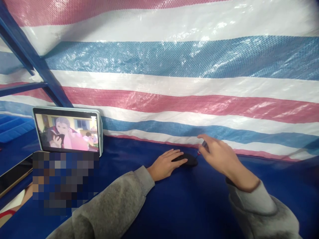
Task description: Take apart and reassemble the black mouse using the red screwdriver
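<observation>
My left hand (167, 165) reaches across the blue surface, its fingers and thumb gripping the left end of a dark, rounded object that looks like a computer mouse (189, 160). Just to the right, my right hand (218, 156) is closed, thumb and fingers around the dark handle of a small screwdriver (204, 145). Red and white show at the lower end of that handle, and a thin shaft slants down to the right end of the mouse. Whether the tip touches it is too small to tell. Both of my sleeves are grey.
A tablet (67, 132) in a pale case stands at the left, playing a cartoon. Nearer lies a phone (16, 172), beside a blurred patch. Blue compartments (17, 126) sit at the far left, below a blue metal frame (40, 66). A striped plastic sheet (174, 59) hangs behind the blue tabletop (174, 209).
</observation>
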`<state>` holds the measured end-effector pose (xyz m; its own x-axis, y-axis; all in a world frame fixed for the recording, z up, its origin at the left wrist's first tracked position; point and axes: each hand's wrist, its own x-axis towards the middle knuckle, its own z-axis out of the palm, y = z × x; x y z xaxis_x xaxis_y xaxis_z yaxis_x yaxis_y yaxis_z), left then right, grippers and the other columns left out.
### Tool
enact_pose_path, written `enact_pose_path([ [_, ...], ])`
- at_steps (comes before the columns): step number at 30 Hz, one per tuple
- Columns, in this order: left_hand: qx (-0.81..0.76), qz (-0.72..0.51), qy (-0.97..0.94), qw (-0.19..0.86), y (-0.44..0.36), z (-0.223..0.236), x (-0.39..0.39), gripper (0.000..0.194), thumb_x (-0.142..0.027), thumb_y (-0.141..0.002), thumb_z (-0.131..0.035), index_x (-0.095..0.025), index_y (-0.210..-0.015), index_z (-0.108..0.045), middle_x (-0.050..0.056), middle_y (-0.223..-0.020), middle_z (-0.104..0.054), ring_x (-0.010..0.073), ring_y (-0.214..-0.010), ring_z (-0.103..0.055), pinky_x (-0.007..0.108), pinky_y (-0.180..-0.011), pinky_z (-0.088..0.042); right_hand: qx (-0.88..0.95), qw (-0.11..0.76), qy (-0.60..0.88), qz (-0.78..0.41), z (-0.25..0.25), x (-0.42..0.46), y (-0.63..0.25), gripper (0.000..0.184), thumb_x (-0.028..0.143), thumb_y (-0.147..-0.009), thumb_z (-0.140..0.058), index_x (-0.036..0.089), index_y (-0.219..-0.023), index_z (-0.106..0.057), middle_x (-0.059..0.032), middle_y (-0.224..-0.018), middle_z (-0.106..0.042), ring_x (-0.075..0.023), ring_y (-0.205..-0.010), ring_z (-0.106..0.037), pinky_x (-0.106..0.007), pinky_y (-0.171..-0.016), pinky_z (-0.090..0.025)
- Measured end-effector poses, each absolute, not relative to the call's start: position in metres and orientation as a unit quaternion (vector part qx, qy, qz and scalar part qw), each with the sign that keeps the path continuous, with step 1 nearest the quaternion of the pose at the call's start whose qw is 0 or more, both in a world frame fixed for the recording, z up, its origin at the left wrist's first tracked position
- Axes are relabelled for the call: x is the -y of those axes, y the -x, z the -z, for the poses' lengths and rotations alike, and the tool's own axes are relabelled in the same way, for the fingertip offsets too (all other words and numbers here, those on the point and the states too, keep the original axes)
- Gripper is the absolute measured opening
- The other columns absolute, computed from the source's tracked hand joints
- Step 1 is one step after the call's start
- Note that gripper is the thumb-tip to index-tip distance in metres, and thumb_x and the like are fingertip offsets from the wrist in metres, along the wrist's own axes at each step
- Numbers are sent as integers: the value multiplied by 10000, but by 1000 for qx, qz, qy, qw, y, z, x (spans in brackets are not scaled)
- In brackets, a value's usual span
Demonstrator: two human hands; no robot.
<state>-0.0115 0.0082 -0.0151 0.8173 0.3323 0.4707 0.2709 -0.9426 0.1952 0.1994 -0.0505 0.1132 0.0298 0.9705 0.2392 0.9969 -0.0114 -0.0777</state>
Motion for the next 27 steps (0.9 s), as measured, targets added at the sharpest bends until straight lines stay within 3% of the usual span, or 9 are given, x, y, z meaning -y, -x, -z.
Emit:
enact_pose_path([
  [3, -160, -256, -951, 60, 11, 15, -8, 409, -211, -1020, -428, -268, -1425, -451, 65, -1482, -453, 213, -1408, -381, 440, -1179, -330, 691, 100, 714, 51, -113, 50, -200, 387, 262, -914, -398, 197, -1235, -605, -81, -925, -749, -261, -829, -691, -340, -675, -429],
  [8, -159, -256, -952, 60, 12, 15, -8, 406, -210, -1024, -418, -269, -1425, -448, 62, -1486, -449, 208, -1412, -374, 441, -1178, -331, 679, 78, 729, 46, -113, 51, -200, 396, 377, -954, -354, 221, -1178, -640, -66, -763, -736, -271, -759, -687, -341, -644, -415],
  [13, -160, -255, -952, 58, 12, 15, -8, 405, -222, -1023, -424, -263, -1425, -450, 67, -1484, -451, 212, -1408, -382, 439, -1177, -332, 706, 96, 700, 48, -113, 51, -199, 386, 262, -897, -409, 216, -1224, -608, -67, -938, -747, -246, -795, -684, -328, -658, -417],
  [20, -160, -256, -951, 60, 11, 15, -8, 411, -212, -1020, -431, -272, -1426, -445, 65, -1483, -452, 210, -1412, -375, 442, -1178, -331, 678, 93, 728, 39, -111, 49, -202, 366, 388, -949, -366, 221, -1130, -637, -55, -713, -717, -244, -705, -677, -312, -610, -390],
  [27, -159, -259, -951, 61, 11, 15, -8, 411, -212, -1016, -436, -272, -1423, -450, 72, -1476, -461, 215, -1404, -389, 446, -1169, -346, 699, 105, 705, 62, -116, 53, -198, 275, 233, -854, -433, 212, -1045, -630, -60, -915, -731, -215, -741, -654, -296, -604, -362],
])
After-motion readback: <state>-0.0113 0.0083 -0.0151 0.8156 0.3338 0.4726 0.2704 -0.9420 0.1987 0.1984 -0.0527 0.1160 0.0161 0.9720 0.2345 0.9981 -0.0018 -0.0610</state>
